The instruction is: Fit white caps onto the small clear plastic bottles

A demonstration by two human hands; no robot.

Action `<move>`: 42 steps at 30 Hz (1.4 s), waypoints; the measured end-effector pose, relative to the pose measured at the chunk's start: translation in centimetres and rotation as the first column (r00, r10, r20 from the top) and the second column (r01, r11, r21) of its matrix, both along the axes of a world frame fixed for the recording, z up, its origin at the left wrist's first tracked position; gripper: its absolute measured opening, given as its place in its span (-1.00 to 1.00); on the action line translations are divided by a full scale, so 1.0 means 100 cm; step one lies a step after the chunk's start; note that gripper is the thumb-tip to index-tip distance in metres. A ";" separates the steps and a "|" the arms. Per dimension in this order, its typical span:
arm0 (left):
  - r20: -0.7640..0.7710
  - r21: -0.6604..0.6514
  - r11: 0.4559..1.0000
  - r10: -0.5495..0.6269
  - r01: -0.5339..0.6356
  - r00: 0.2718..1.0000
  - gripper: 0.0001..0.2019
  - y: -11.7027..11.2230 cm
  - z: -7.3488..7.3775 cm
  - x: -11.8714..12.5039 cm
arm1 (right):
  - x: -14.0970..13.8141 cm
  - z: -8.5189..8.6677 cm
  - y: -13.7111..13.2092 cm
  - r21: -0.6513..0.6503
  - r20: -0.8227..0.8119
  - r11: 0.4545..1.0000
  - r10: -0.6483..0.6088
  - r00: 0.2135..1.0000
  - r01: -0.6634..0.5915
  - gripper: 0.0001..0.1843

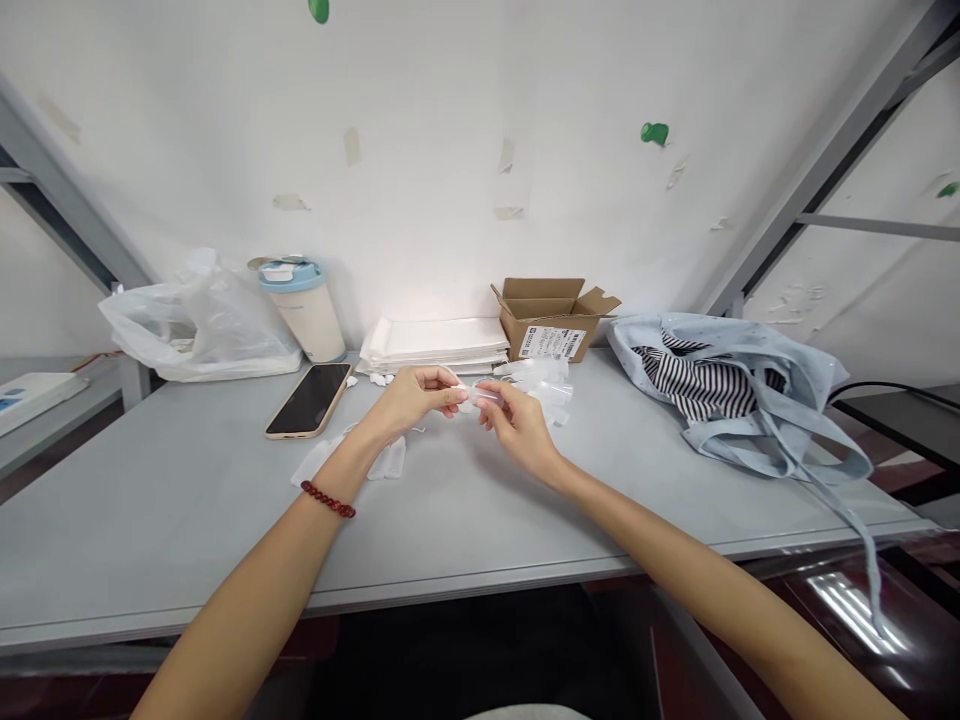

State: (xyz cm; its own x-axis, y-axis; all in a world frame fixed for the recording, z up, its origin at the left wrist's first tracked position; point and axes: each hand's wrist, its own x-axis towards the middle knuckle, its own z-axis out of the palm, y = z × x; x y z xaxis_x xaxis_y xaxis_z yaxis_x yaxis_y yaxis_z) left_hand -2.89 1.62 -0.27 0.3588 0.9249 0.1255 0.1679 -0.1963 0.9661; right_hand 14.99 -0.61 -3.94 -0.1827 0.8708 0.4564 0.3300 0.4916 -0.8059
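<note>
Over the middle of the desk, my left hand (420, 398) and my right hand (520, 425) meet fingertip to fingertip. The right hand's fingers are closed round a small clear plastic tube (489, 396). Between them, my left thumb and forefinger pinch a small white piece (466, 402) at the tube's end; its exact kind is hard to make out. Just behind my right hand lies a pile of clear plastic tubes (551, 385). Thin white pouches (388, 460) lie under and beside my left wrist. A few white scraps (379, 379) rest behind my left hand.
A phone (309, 400) lies left of my hands. Behind it stand a cup with a blue lid (306, 315) and a white plastic bag (202, 325). A stack of white sheets (433, 345) and an open cardboard box (551, 325) line the back; a light-blue cloth bag (750, 375) sits right.
</note>
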 end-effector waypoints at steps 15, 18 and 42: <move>-0.075 0.050 0.994 0.105 -0.102 0.992 -0.60 -0.005 -0.002 0.011 | -0.001 -0.001 -0.004 0.105 0.006 0.994 -0.029 1.000 0.028 -0.74; -0.045 0.081 0.995 0.060 -0.056 0.997 -0.66 -0.003 -0.003 0.009 | 0.000 0.001 -0.003 -0.042 -0.060 0.999 0.018 0.998 -0.020 -0.72; -0.142 0.000 0.998 0.056 -0.057 0.988 -0.57 -0.008 0.002 0.010 | 0.006 -0.002 0.001 0.248 0.134 0.969 -0.058 0.989 0.023 -0.75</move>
State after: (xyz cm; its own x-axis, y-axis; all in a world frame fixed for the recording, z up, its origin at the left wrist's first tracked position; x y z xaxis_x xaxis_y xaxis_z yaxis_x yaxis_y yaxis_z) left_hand -1.88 0.81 -0.11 0.3200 0.9446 0.0733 0.3145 -0.1788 0.9323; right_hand 15.61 -0.51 -4.16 -0.2263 0.7435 0.6292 0.4543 0.6520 -0.6071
